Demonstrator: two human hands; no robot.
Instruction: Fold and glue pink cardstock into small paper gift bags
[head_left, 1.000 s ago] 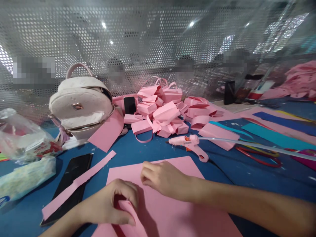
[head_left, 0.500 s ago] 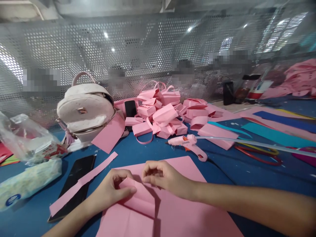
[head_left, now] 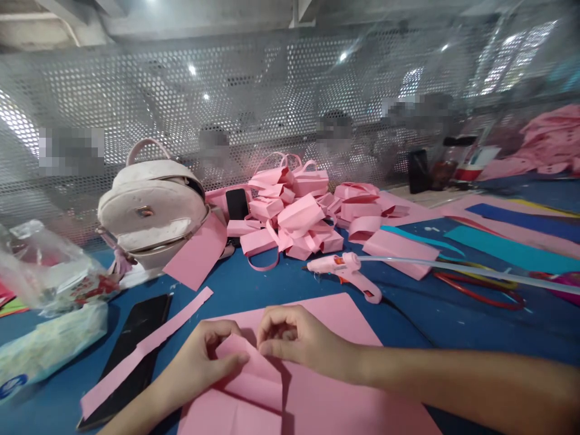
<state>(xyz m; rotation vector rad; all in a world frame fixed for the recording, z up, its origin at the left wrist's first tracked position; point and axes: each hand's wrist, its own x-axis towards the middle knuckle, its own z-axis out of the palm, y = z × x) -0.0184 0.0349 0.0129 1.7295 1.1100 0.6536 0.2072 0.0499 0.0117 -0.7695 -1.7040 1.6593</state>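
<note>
A folded piece of pink paper (head_left: pixel 256 377) is in my left hand (head_left: pixel 206 356), its thumb on top and its fingers tucked behind. My right hand (head_left: pixel 301 344) has its fingers curled, with thumb and forefinger pinched at the upper right edge of that folded paper. Under both hands lies a large flat pink sheet (head_left: pixel 344 399). Beyond my right hand a pink glue gun (head_left: pixel 347 269) rests on its side, a long clear glue stick (head_left: pixel 453 266) running out of its back to the right.
A pile of folded pink paper boxes (head_left: pixel 299 217) stands at the back, beside a white backpack (head_left: pixel 151 208). On the left, a pink paper strip (head_left: pixel 181 317) lies across a black phone (head_left: pixel 136 344), near a plastic packet (head_left: pixel 54 344). Coloured strips (head_left: pixel 507 244) lie right on the blue table (head_left: pixel 254 284).
My right hand's fingertips have come a little closer to the folded paper's edge. My left hand keeps its hold. The camera view has shifted slightly.
</note>
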